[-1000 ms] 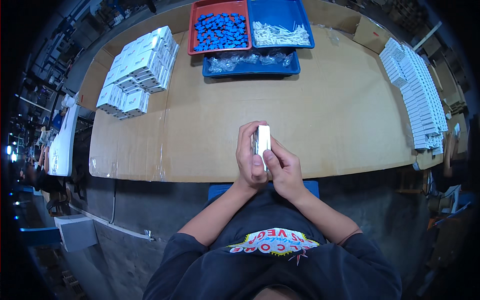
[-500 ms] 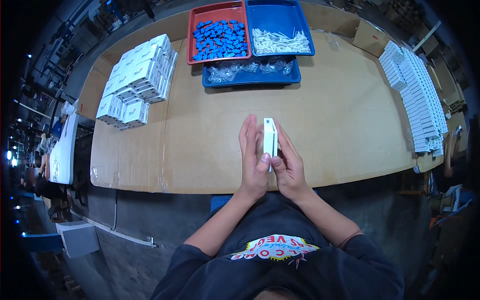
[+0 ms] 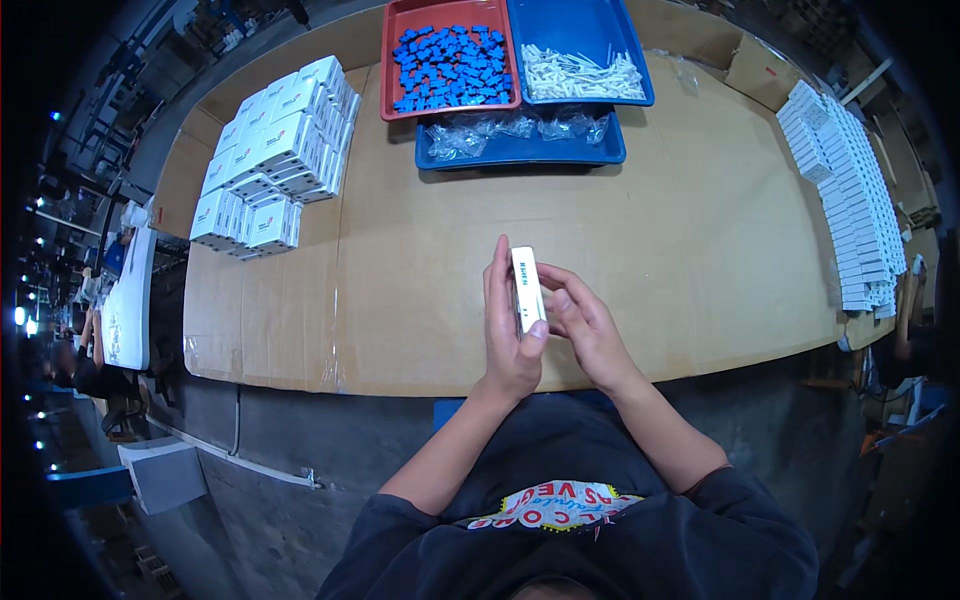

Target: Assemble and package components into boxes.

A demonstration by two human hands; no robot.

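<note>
Left hand [image 3: 510, 335] clamps the slim white box [image 3: 527, 290] upright, right hand [image 3: 585, 325] just fingertips on its side; loose pinch, could slip onto the table [image 3: 420, 250].

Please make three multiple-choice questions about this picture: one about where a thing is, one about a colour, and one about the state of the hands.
1. Where does the stack of white boxes lie on the table?
A. far left
B. near right corner
C. inside a tray

2. What colour is the tray that holds the small blue parts?
A. green
B. red
C. yellow

3. How is the slim white box held?
A. it lies flat on the table
B. only the right hand grips it
C. between both hands, above the table edge

Answers:
1 A, the boxes are piled at the table's far left side.
2 B, its rim is red, beside two blue trays.
3 C, the left hand and the right hand both touch it.
</note>
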